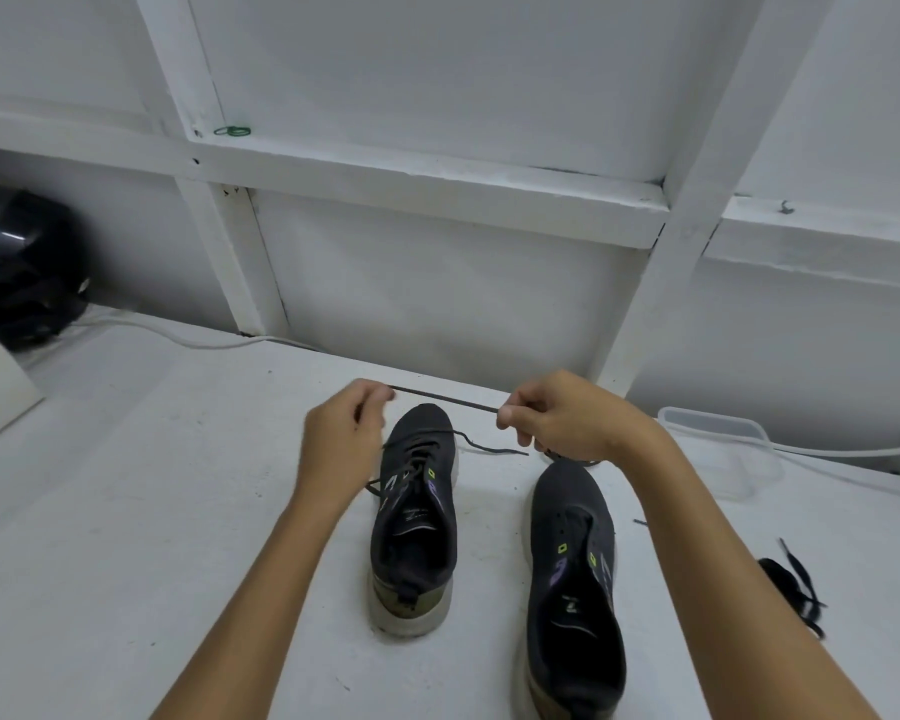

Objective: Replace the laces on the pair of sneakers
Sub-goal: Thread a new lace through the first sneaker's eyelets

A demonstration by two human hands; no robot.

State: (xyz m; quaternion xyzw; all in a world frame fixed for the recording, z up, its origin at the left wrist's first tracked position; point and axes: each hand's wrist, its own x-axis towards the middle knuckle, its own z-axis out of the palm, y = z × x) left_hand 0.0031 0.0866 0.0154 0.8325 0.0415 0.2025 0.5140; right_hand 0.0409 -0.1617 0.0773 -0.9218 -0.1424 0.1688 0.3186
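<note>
From the head view, our left hand (345, 433) and right hand (557, 420) pinch a dark lace (445, 399) taut between them. Below the left hand, one sneaker (414, 517) is laced; under the right wrist, the other sneaker (572, 574) looks unlaced, so we're about halfway.

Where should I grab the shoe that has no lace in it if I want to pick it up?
Grab the unlaced dark grey sneaker at its heel collar, reaching down from above at the near end. The opening gapes wide there with no lace across it, so fingers can slip inside and the thumb can press the heel's outside. The right hand is closest, but it's pinching the thin dark shoelace.
</note>
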